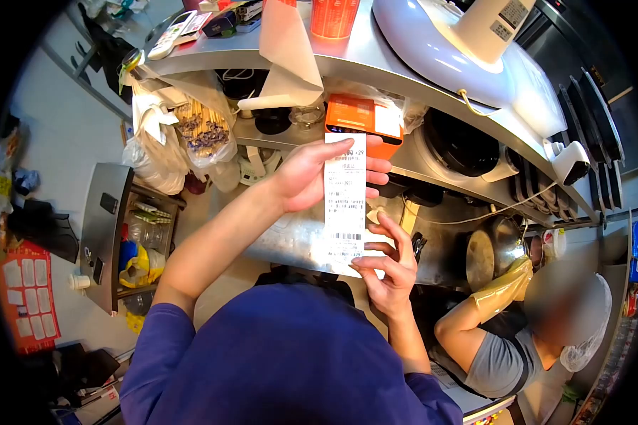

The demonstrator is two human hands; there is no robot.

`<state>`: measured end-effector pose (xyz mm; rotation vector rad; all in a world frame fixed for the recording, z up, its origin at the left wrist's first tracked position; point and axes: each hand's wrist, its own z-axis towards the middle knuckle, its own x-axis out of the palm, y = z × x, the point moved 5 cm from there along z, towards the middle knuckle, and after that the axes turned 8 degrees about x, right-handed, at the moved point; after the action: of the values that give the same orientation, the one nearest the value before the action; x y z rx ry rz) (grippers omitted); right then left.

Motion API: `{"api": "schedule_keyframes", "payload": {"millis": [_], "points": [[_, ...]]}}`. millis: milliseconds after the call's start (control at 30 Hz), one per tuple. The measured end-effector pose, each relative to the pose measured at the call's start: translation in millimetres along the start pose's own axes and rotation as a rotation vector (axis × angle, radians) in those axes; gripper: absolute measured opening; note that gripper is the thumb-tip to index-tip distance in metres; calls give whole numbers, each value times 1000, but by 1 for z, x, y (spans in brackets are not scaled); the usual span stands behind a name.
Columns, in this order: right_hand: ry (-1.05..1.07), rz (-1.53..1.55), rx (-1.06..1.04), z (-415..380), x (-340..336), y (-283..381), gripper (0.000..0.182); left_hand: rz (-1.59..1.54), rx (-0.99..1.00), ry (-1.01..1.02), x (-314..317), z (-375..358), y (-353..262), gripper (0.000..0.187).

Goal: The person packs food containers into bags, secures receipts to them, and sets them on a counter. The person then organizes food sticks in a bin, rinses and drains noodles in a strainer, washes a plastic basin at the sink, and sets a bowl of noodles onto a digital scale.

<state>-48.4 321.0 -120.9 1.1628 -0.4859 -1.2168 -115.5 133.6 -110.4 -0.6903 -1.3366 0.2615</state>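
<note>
A long white printed receipt (344, 195) lies stretched in front of me, with lines of text and a barcode near its lower end. My left hand (312, 173) grips its upper part, thumb across the front and fingers behind, their tips showing past the right edge. At the lower right corner, my right hand (388, 273) pinches the paper between thumb and finger. Just beyond the receipt's top end stands an orange printer-like box (365, 117) on the shelf, partly covered by the paper and my fingers.
A metal counter (244, 53) overhangs the shelf, bearing a red cup (335, 18) and a white machine (446, 42). Bags of skewers (202, 131) hang at left. Close on my right is a co-worker (503, 354) wearing a yellow glove, beside a metal pot (500, 248).
</note>
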Motion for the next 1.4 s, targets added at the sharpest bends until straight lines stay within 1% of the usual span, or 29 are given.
{"api": "schedule_keyframes", "payload": {"millis": [167,267,333,367,433,467,500,533,567,633,700,733,767,833,867,900,967,1000,1133,1200,1233,1300,1333,1400], "points": [[-24,-52,7,6,7,3,24,-25,-35,14,-7,6,-7,53],[-78,-62,19,13,7,4,20,-15,-35,50,-9,11,-11,53],[-157,-284,-128,24,0,13,13,78,-98,-43,-22,13,1,50],[-254,-233,-143,36,-8,13,9,254,-93,-148,-43,13,20,43],[-397,-48,3,66,-29,-16,8,373,-417,-218,-74,9,59,32],[-385,-75,34,93,-33,-28,7,259,-426,-239,-84,16,73,25],[-372,-99,62,124,-37,-43,7,147,-431,-263,-95,25,88,20],[-344,-226,142,150,-39,-64,7,111,-353,-353,-112,40,103,15],[-316,-352,223,171,-40,-89,7,116,-355,-347,-115,52,111,15],[-307,-636,101,199,-37,-130,11,-179,-369,-451,-118,74,120,12],[-346,-760,14,221,-33,-158,12,-233,-380,-458,-122,90,124,11],[-369,-620,58,229,-34,-168,12,-280,-364,-532,-125,93,126,10],[-362,-621,60,235,-34,-176,12,-329,-348,-608,-130,94,127,10],[-359,-588,88,243,-35,-192,15,-365,-336,-624,-146,99,131,11],[-387,-580,101,244,-36,-201,20,-397,-328,-597,-153,102,133,11],[-377,-581,108,245,-34,-198,20,-429,-320,-567,-154,103,133,11],[-327,-549,350,246,-35,-202,20,-414,-301,-555,-158,100,137,11],[-310,-399,205,252,-33,-237,19,-409,-294,-552,-156,98,137,10],[-225,-311,233,255,-33,-249,19,-423,-299,-538,-161,98,140,11],[-270,-319,177,255,-33,-240,17,-399,-293,-553,-163,99,140,10],[-270,-318,180,253,-32,-224,17,-372,-286,-564,-164,99,139,10],[-289,-393,316,246,-33,-204,17,-376,-296,-578,-164,101,139,10],[-288,-394,315,246,-33,-207,17,-381,-304,-590,-164,102,139,10],[-262,-525,226,248,-32,-208,14,-364,-308,-597,-166,104,140,8]]}}
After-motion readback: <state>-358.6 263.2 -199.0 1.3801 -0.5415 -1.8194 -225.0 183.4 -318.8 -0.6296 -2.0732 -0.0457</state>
